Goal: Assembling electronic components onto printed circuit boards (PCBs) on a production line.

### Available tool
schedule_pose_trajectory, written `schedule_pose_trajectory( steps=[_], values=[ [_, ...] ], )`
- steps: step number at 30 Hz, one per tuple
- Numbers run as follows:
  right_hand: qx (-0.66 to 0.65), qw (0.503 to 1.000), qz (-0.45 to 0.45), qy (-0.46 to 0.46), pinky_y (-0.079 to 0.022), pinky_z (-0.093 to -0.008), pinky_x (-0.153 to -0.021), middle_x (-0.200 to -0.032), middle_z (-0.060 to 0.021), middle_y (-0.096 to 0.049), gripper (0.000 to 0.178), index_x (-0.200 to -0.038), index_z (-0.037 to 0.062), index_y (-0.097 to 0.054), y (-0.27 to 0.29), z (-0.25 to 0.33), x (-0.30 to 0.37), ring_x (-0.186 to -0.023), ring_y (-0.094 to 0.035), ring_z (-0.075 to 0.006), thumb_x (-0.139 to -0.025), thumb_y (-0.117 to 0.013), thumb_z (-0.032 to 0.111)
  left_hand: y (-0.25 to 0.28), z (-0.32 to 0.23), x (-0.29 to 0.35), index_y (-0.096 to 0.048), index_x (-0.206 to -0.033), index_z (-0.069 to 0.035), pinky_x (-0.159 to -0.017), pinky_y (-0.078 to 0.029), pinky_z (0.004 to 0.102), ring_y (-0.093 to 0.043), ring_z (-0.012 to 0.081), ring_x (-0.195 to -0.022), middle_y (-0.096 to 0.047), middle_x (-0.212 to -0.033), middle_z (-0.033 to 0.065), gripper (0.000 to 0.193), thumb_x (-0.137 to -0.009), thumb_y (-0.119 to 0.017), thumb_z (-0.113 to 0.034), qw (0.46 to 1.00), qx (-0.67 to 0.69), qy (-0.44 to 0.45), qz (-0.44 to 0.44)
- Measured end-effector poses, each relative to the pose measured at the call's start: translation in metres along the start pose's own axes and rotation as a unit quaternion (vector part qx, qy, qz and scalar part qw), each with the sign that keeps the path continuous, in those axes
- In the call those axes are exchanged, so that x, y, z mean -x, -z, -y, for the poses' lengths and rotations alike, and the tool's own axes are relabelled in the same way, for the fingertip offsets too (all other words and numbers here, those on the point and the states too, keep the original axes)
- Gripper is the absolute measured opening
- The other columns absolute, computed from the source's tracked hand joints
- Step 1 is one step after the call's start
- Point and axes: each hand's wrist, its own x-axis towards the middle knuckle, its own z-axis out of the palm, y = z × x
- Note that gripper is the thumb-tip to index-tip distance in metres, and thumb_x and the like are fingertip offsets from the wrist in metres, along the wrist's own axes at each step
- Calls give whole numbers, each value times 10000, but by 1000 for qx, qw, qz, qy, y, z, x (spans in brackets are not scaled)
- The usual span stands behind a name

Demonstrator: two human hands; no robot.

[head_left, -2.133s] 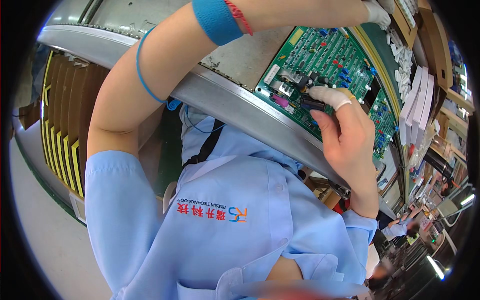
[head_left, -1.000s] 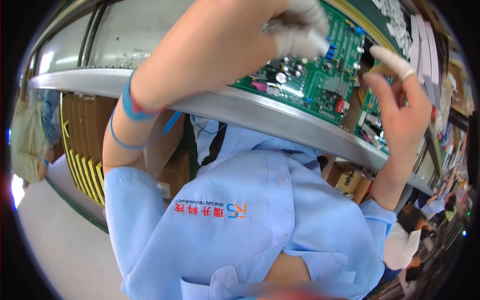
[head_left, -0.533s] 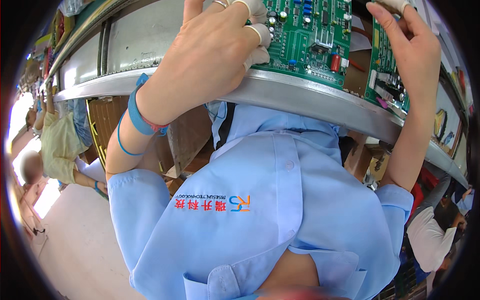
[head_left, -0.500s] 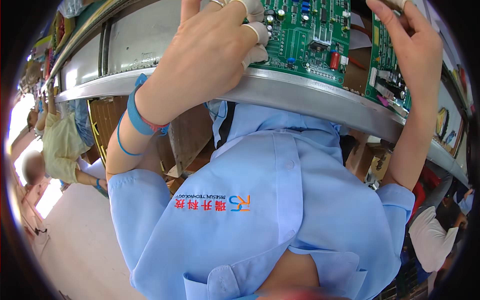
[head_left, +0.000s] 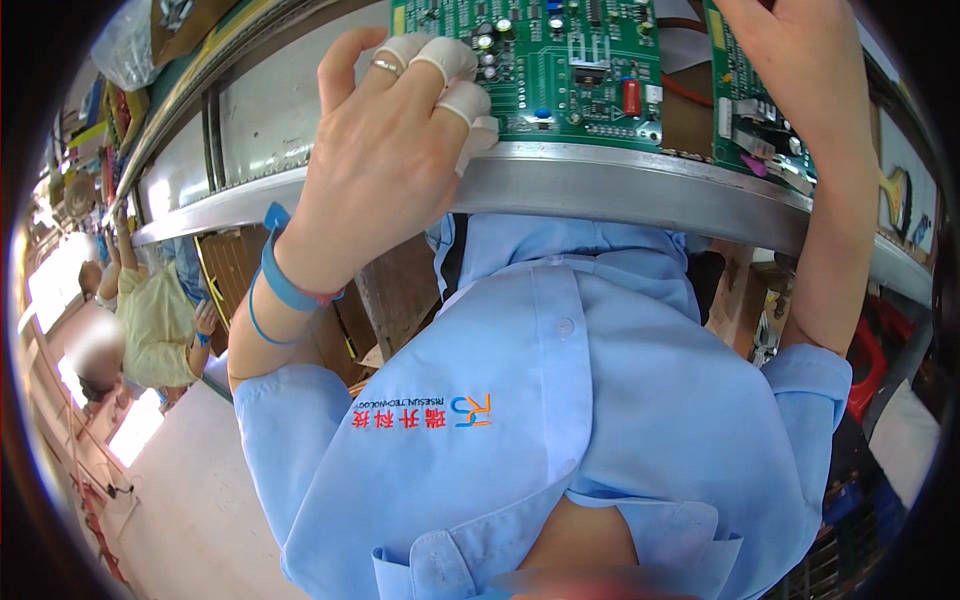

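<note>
My left hand [head_left: 395, 150] is closed at the left edge of a green circuit board [head_left: 540, 85], its fingers curled against that edge. White finger cots cover several of its fingertips, and one finger wears a ring. The board carries black capacitors, a finned heat sink and a red component, and rests along a metal rail [head_left: 560, 175]. Over a second green circuit board [head_left: 735, 110], on the right, is my right hand [head_left: 805, 75]. Its fingertips run out past the top of the picture, so what they hold is hidden. A blue band with a cord circles my left wrist.
Between the two boards a red cable [head_left: 685, 90] shows over a brown surface. A clear plastic bag [head_left: 130, 50] lies at the far upper left. Another person in a yellowish top [head_left: 160, 325] is at the left. A red stool [head_left: 875, 350] stands at the lower right.
In the picture, both boards have shifted left and up a little. My left hand appears lower, still at the board's edge. My right hand has moved up, its fingertips now cut off by the frame.
</note>
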Motion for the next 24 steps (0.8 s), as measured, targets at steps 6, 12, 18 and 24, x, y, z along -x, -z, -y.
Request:
schedule_pose_trajectory(
  steps=[6, 12, 18, 24],
  values=[
    [17, 996, -57, -66, -361, -214, -481, -682, -35, -615, 147, -942, -15, -657, 39, -44, 37, -535, -480, -47, -826, -679, 71, 13, 15, -14, -665, -1032, -96, -1010, -306, 444, -573, 251, -1008, -617, -1084, 72, 291, -763, -687, -206, 999, 31, -9, 7],
    [96, 889, -334, -298, -316, -158, -523, -770, 46, -641, 247, -1081, 93, -692, 151, -145, 183, -588, -410, 1, -841, -691, 152, 13, 86, -5, -651, -1115, -37, -979, -369, 341, -564, 229, -1080, -620, -1159, 105, 258, -872, -622, -119, 982, 105, 144, -62],
    [322, 687, 93, -645, -502, -425, -808, -963, -176, -670, 282, -966, 96, -665, 161, -196, 386, -965, -629, -344, -744, -669, 270, -26, 111, -40, -614, -1152, 22, -962, -422, 316, -553, 191, -1093, -609, -1181, 97, 278, -934, -563, -142, 934, 284, 185, -110],
    [57, 629, 99, -769, -514, -354, -571, -886, -190, -680, 593, -1091, -84, -587, 85, -173, 439, -725, -679, -265, -658, -776, 275, -35, 121, -45, -615, -1155, 9, -950, -420, 301, -566, 181, -1069, -621, -1159, 94, 268, -933, -565, -132, 946, 279, 140, -89]
  ],
)
